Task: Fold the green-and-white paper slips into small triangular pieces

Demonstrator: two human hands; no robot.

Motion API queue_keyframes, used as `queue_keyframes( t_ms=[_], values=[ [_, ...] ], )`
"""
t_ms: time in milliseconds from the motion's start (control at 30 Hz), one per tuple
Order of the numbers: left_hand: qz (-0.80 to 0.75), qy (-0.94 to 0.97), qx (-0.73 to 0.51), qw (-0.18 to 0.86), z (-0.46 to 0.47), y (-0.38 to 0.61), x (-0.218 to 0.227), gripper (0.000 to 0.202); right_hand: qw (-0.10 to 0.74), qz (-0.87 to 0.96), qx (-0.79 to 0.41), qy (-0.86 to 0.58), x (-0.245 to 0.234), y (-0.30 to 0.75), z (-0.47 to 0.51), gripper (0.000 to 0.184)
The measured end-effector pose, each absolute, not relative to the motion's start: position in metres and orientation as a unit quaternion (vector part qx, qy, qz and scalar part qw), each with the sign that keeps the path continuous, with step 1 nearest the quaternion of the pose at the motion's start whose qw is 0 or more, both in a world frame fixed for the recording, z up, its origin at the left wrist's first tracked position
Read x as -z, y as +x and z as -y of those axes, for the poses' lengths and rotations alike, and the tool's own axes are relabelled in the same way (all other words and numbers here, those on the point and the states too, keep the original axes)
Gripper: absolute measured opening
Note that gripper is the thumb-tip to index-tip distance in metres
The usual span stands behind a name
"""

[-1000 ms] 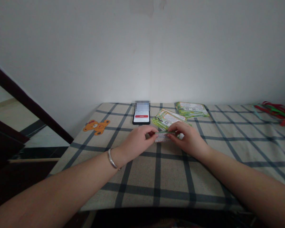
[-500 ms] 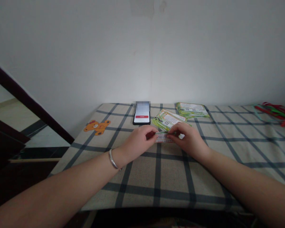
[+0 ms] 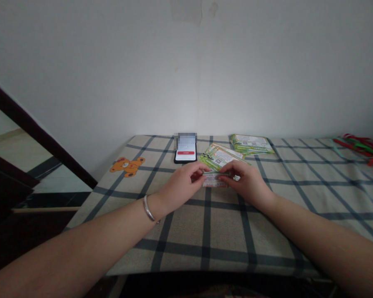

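Observation:
My left hand [image 3: 182, 184] and my right hand [image 3: 247, 182] meet over the middle of the checked tablecloth [image 3: 224, 231]. Both pinch a small printed packet [image 3: 214, 179], pink and white with a green top edge, by its two ends. The fingers of each hand are curled round it. A silver bangle [image 3: 148, 208] sits on my left wrist. Just behind the hands lies a loose pile of green and white packets [image 3: 219, 156], and a second neat stack of packets [image 3: 250, 142] lies farther back.
A phone [image 3: 185, 150] with a lit screen lies at the back near the white wall. An orange bear print [image 3: 127, 165] marks the cloth's left side. Red and green ribbons [image 3: 362, 148] lie at the far right. The table's left edge drops to a dark floor.
Both hands stay in place with the packet; their fingers shift slightly on it and the packet's top edge tips a little.

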State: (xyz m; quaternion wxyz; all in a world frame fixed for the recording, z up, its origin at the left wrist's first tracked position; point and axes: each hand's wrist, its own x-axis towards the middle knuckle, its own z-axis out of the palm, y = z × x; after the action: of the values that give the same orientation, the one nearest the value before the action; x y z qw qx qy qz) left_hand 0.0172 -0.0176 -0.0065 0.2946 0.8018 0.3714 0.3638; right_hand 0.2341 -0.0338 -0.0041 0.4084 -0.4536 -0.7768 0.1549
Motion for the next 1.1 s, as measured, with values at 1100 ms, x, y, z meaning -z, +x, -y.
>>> queue_keyframes(
  t_ms=[1100],
  values=[
    [-0.367, 0.731, -0.437, 0.375, 0.0236, 0.0217, -0.0004, 0.012, 0.457, 0.725, -0.253, -0.45, 0.0115, 0.2342, 0.0321, 0.012]
  ],
)
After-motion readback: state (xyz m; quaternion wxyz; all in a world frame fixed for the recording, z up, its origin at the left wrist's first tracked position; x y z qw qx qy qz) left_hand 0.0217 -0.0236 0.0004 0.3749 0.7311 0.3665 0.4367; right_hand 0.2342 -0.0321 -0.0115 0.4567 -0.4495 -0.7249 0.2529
